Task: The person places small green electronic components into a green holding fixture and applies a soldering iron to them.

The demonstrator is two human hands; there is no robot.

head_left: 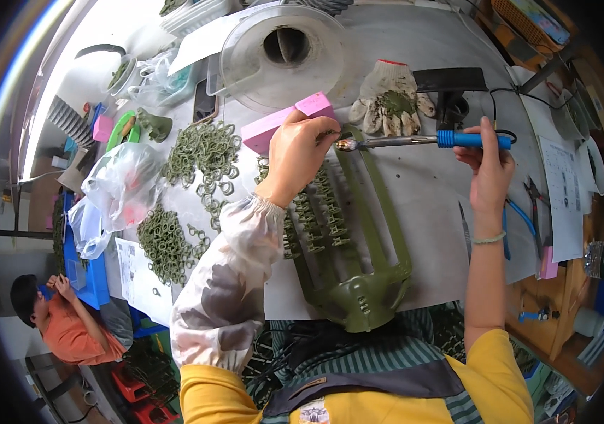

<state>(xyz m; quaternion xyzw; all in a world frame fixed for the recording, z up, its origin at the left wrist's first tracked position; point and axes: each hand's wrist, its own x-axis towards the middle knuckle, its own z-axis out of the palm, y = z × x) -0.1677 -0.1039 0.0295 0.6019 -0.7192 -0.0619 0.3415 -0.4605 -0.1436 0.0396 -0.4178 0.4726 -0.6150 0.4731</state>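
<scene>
My right hand (491,173) is closed round the blue handle of a soldering iron (415,140), whose metal shaft points left. Its tip meets the far end of a dark green frame (365,293) with long parallel bars, lying on the table. Close to the tip, my left hand (298,152) pinches a small dark green piece (329,134), mostly hidden by the fingers. Rows of small green pieces (330,212) stand along the frame's left bars. Just beyond the left hand lies a pink block (266,132).
Loose green rings lie in two piles (203,152) (167,244) at left. A clear round tub (245,53), a soiled glove (386,95) and a phone (206,100) are farther back. Pliers (521,215) and tweezers (465,230) lie right. Another person (79,321) sits at lower left.
</scene>
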